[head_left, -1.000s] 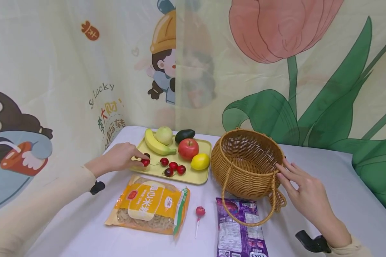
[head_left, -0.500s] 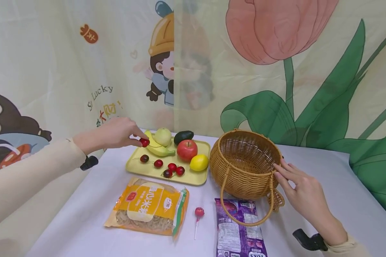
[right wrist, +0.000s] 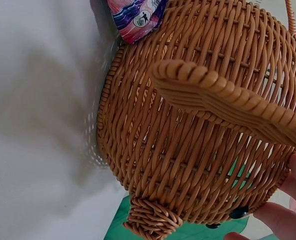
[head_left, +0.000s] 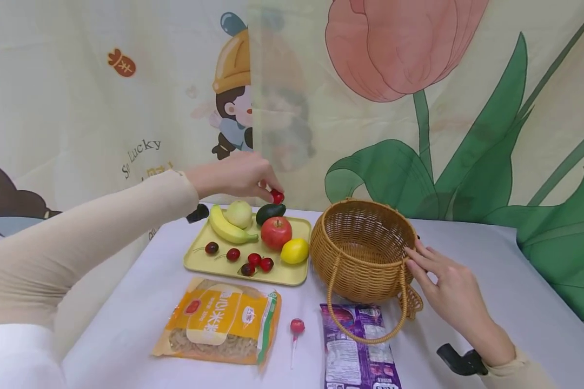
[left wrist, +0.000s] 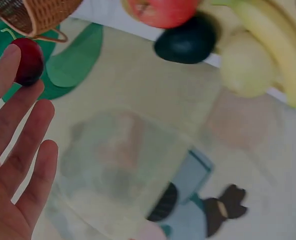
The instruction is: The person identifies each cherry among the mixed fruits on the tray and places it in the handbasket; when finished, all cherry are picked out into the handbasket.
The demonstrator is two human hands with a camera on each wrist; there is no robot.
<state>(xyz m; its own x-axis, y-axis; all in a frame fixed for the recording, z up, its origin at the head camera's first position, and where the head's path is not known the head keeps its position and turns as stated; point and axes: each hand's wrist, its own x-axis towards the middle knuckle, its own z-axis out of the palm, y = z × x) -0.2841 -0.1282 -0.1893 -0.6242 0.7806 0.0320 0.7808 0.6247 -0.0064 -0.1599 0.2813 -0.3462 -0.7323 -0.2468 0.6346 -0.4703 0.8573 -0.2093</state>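
Observation:
Thumb and fingertips of my left hand (head_left: pixel 243 175) pinch a dark red cherry (head_left: pixel 277 196) in the air, just above the avocado (head_left: pixel 269 215). The left wrist view shows this cherry (left wrist: pixel 29 61) with its short stem, the other fingers spread. My right hand (head_left: pixel 451 286) touches the right rim of a brown wicker basket (head_left: pixel 360 281) with fairly straight fingers. In the right wrist view its fingers (right wrist: pixel 280 219) lie along the basket's side. The basket's visible inside shows only woven wicker. Several more cherries (head_left: pixel 254 259) lie on the yellow tray (head_left: pixel 194 263).
The tray also carries a banana (head_left: pixel 229 229), a pale green round fruit (head_left: pixel 239 214), a red apple (head_left: pixel 276 233) and a lemon (head_left: pixel 294 251). In front lie an orange noodle packet (head_left: pixel 219 319), a lollipop (head_left: pixel 297 326) and a purple packet (head_left: pixel 357 351), partly under the basket handle.
My left hand has lifted a cherry off the tray's left side and carried it up and right, over the avocado. The right hand stays at the basket rim.

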